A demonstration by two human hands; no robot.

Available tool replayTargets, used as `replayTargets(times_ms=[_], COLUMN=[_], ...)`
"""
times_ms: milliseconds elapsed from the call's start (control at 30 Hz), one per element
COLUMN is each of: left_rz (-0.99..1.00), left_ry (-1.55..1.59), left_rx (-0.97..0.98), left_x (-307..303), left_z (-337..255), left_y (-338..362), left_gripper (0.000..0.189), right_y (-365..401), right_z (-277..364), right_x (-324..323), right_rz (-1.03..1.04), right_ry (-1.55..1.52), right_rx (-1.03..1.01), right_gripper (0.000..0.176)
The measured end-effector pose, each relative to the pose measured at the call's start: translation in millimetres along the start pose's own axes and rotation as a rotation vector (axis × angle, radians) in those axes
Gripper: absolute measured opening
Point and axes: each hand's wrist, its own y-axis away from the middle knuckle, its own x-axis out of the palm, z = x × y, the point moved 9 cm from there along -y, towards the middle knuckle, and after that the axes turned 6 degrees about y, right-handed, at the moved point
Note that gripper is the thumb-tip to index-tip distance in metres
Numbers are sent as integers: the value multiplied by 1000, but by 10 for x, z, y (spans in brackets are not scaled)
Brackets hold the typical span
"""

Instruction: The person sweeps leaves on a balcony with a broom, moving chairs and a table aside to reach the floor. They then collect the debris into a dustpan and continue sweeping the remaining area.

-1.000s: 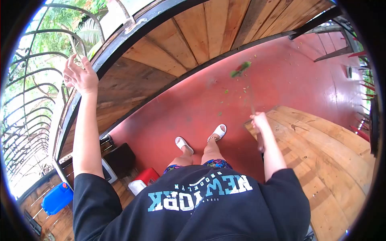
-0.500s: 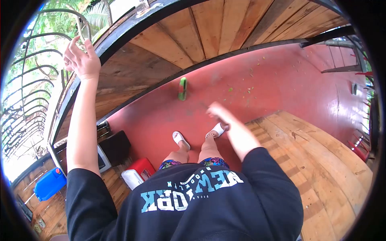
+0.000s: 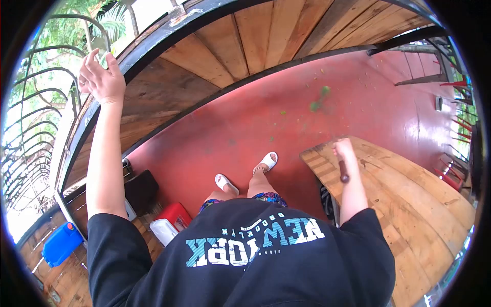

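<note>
My left hand [image 3: 104, 79] is raised at the upper left beside the dark metal edge [image 3: 134, 66] of the long wooden counter. Its fingers are loosely bent and the thumb stands apart, with no object plain in it. My right hand [image 3: 343, 148] is closed and blurred over the near corner of the wooden table [image 3: 409, 199]; I cannot tell what is in its fingers. A dark brown band [image 3: 343, 173] sits on the right wrist. Beyond that hand, a smeared bright green thing [image 3: 317, 105] shows over the red floor.
Leaf bits lie scattered on the red floor [image 3: 245, 125]. A curved metal railing [image 3: 41, 97] runs along the left. A blue jerrycan [image 3: 62, 244] and a red and white cooler [image 3: 171, 220] stand at the lower left. Red chairs [image 3: 450, 176] are at the far right.
My right hand has swung to the right, from over the floor to over the table corner. The green thing has also shifted right and is more blurred. My left hand stays nearly still.
</note>
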Motion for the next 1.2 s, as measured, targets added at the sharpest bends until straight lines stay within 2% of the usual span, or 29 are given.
replayTargets(times_ms=[33, 133, 167, 200, 233, 300, 367, 467, 500, 533, 567, 600, 667, 733, 867, 933, 967, 1067, 1133, 1200], left_rz=[8, 17, 20, 17, 10, 4, 2, -5, -7, -24, -27, -28, -24, -6, 30, 33, 42, 65, 72, 76], left_ry=[2, -48, -86, -48, -45, -41, -28, -32, -35, -53, -49, -46, -40, -45, -29, -60, -62, -27, -44, -74], left_rx=[3, -13, -11, -18, -15, -10, -6, -7, 0, 18, 20, 19, 8, -3, -40, 0, -11, -49, -57, -66], left_x=[16, 21, 10, 21, 13, 3, 3, -11, -11, -21, -13, -16, -6, 2, 11, 47, 56, 54, 51, 54], left_z=[21, 19, -4, 13, 8, -4, -4, -21, -29, -51, -54, -49, -19, 12, -11, 27, 44, 25, 3, 0], left_y=[14, 17, 14, 17, 14, 10, 13, 28, 10, 8, 1, 3, 16, 26, 16, 20, 21, 16, 18, 21], left_gripper=[40, 41, 42, 41, 41, 40, 41, 41, 41, 40, 40, 40, 40, 40, 40, 40, 41, 43, 44, 47], right_y=[299, 667, 867, 1041, 872, 911, 922, 601, 505, 316, 423, 209, -22, -131, 11, 427, 596, 970, 1158, 1305], right_z=[96, 99, 258, 429, 177, 336, 368, 362, 231, 63, 123, -198, -366, -372, -314, -132, -95, -108, -2, 97], right_x=[196, 1163, 1414, 1707, 2227, 2906, 3302, 3482, 3287, 2707, 2144, 1829, 1091, 487, 54, 142, 229, 861, 1408, 1830], right_rz=[47, 400, 425, 528, 598, 729, 768, 694, 661, 611, 571, 503, 397, 208, 73, 22, -11, 215, 429, 494], right_ry=[-79, -14, -13, -51, -164, 20, 173, 1024, 1116, 763, 537, 231, 149, 156, 307, 335, 222, 57, 100, 200], right_rx=[15, 108, 77, 47, 42, -209, -156, -660, -872, -231, -33, 50, 127, 116, 135, 142, 116, 123, 22, 20], right_gripper=[4, 30, 38, 38, 15, 13, 11, 12, 13, 14, 13, 12, 11, 12, 7, 6, 8, 36, 34, 24])
